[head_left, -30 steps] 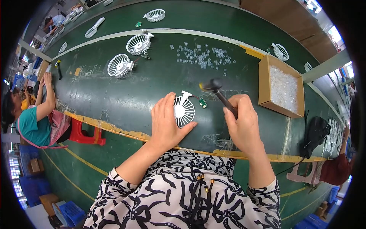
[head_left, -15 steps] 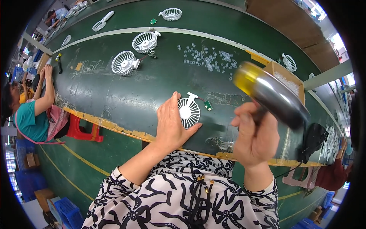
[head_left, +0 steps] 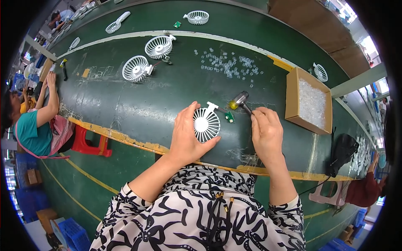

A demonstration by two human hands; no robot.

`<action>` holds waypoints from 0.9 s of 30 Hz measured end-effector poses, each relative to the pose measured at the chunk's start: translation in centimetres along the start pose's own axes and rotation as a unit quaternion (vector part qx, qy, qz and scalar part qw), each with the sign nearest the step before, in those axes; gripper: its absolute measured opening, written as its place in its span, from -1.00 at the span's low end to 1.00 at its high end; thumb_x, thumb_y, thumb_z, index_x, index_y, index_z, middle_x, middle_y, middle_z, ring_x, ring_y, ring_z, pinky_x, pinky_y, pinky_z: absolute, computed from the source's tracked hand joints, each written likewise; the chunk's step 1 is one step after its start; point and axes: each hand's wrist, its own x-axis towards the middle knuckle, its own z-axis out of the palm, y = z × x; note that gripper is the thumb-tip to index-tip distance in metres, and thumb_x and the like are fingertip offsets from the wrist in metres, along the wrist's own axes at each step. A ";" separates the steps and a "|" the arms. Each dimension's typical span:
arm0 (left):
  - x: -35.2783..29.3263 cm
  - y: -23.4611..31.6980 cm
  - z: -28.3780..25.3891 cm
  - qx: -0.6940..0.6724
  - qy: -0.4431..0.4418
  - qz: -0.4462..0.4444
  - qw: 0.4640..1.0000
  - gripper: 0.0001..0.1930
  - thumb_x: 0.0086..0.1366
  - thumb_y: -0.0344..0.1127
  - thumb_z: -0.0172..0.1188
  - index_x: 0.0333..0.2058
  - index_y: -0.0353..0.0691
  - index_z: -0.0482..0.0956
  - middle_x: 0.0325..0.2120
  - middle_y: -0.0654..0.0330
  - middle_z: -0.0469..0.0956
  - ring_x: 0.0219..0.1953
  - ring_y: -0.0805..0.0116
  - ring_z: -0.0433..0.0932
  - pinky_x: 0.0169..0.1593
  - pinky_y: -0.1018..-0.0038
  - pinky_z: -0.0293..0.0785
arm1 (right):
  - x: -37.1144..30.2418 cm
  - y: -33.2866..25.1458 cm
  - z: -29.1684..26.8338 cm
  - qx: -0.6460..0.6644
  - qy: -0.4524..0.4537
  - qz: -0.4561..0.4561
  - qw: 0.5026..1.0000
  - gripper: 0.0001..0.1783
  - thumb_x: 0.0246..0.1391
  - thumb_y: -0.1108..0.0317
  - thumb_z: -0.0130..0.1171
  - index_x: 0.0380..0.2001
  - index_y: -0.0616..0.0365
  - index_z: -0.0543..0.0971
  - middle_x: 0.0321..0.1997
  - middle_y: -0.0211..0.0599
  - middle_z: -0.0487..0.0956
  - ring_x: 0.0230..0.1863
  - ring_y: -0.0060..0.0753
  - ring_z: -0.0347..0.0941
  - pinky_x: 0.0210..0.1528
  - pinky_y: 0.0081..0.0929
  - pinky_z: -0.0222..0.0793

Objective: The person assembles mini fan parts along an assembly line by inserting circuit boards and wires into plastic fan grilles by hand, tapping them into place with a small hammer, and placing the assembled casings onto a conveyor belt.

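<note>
A white round fan housing (head_left: 202,124) with radial ribs lies on the green bench in front of me. My left hand (head_left: 186,131) grips its left side, thumb along the near rim. A thin wire joins its short neck to a small green circuit board (head_left: 229,116) lying to the right. My right hand (head_left: 266,127) is closed around the dark handle of a small hammer (head_left: 240,100). The hammer's head has a yellow end and a dark grey end. It is beside the board, to the right of the housing; I cannot tell whether it touches the bench.
Two more fan housings (head_left: 137,68) sit at the back left. Many small clear plastic pieces (head_left: 228,65) are scattered beyond my hands. A cardboard box (head_left: 292,100) of similar pieces stands at right, near a black object (head_left: 343,154). A co-worker (head_left: 39,123) sits at left.
My right hand has brought the hammer down and away from the camera, from raised at right to beside the board. Parts on the far belt have shifted right. My left hand stays on the housing.
</note>
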 end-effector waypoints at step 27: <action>5.3 -3.7 0.7 -0.164 0.076 -0.073 0.981 -0.69 0.24 -0.46 0.28 -0.04 -0.37 0.54 -0.01 0.01 0.51 -0.09 0.24 0.56 -0.06 0.43 0.52 | 4.0 -0.7 5.8 0.490 -0.199 0.263 0.807 -0.77 0.29 0.33 0.17 -0.21 0.33 0.64 -0.47 -0.46 0.61 -0.55 -0.75 0.41 -0.50 -0.70 0.33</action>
